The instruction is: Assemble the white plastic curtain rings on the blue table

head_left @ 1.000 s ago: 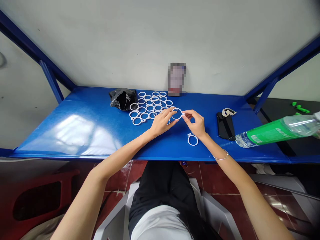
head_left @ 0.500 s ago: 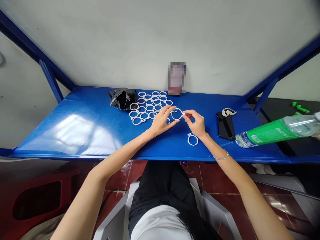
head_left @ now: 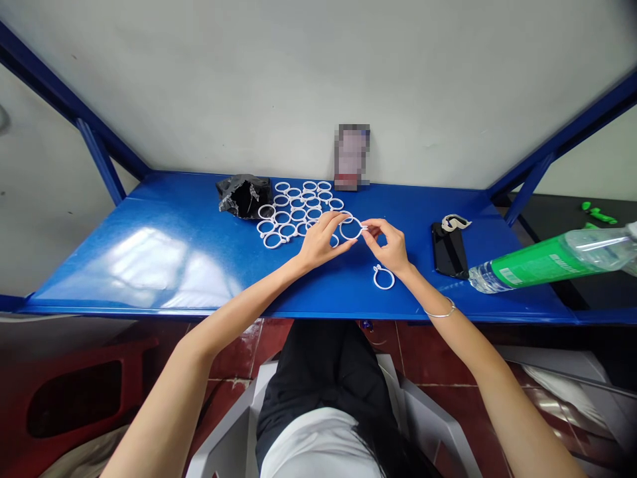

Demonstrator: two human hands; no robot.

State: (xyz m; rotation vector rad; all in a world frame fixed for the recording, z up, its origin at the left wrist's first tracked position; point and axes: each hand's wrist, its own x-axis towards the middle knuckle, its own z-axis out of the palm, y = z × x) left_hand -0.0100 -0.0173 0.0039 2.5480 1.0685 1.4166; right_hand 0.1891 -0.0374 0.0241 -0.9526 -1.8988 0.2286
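A white plastic curtain ring (head_left: 361, 222) with a small eyelet is held upright between my hands, just above the table. My right hand (head_left: 391, 244) pinches its eyelet side between thumb and fingertips. On the opposite side, the thumb and fingers of my left hand (head_left: 321, 240) close on the rim. Several more white curtain rings (head_left: 273, 247) lie flat in a cluster behind and left of my left hand, which partly covers some. One loose curtain ring (head_left: 384, 288) rests near my right wrist, its eyelet pointing up and left.
A crumpled black plastic bag (head_left: 229, 199) sits open at the cluster's left. Against the wall leans a pixelated upright object (head_left: 352, 156). On the right are a black phone (head_left: 448, 251), a white strip-like item (head_left: 455, 223) and a green-labelled bottle (head_left: 547, 262). Blue posts (head_left: 102, 162) flank the blue table (head_left: 239, 279).
The held ring has shifted very slightly left and down, with small movement of the right fingers. Everything else on the table stays put.
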